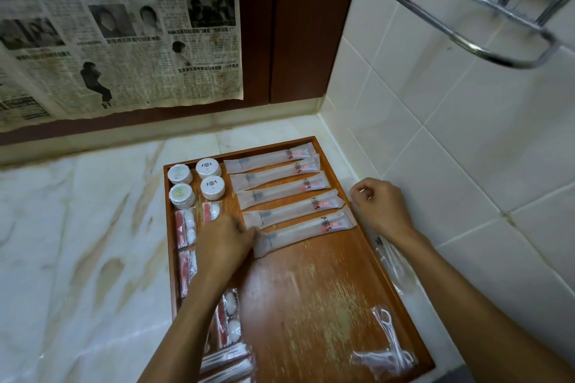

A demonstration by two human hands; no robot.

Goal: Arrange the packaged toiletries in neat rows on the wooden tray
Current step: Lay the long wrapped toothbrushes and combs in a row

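Clear-wrapped white floss picks (385,351) lie unsorted; left hand (222,242) pinches the fifth frosted toothbrush sachet (306,232); right hand (381,205) is curled, empty, beside the brown wooden tray (311,305).

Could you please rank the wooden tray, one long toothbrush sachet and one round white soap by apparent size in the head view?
1. wooden tray, by far the largest.
2. toothbrush sachet, a long narrow pack.
3. round white soap, the smallest.

The order holds despite nearness.

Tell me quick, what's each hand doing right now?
Left hand: fingers pinching the end of the nearest long packet on the wooden tray.
Right hand: fingers curled; whether it holds anything cannot be told.
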